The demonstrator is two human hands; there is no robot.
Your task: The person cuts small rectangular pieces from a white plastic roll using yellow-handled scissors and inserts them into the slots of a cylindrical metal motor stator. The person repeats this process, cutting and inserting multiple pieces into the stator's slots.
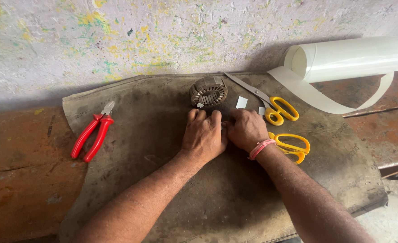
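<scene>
A: What is seen at the far left?

B: Red-handled pliers (pixel 92 134) are laid on the dark worn mat (pixel 163 198), well apart from both hands, with the nose pointed toward the paint-flecked wall (pixel 118 36).

A: And at the middle?

B: The left hand (pixel 203 135) is pressed knuckles-up on the mat, fingers curled down. The right hand (pixel 246 129) is set against it, a pink band (pixel 261 148) worn at the wrist, fingers likewise curled. Something small seems to be pinched between the two, but it is hidden; what is held cannot be told. The round slotted metal core (pixel 209 91) is stood just beyond the fingertips, near but apparently not touched.

A: How would this be done well?

B: By judgement, whatever is being worked should be kept flat on the mat and pressed evenly by both thumbs, with the core left close for fitting.

A: And to the right?

B: Small white paper pieces (pixel 241 102) are lain beside the core. Yellow-handled scissors (pixel 276 109) are rested just beside the right hand, one handle loop (pixel 292 146) below the wrist. A roll of white sheet (pixel 352 58) is partly unwound at the far right.
</scene>
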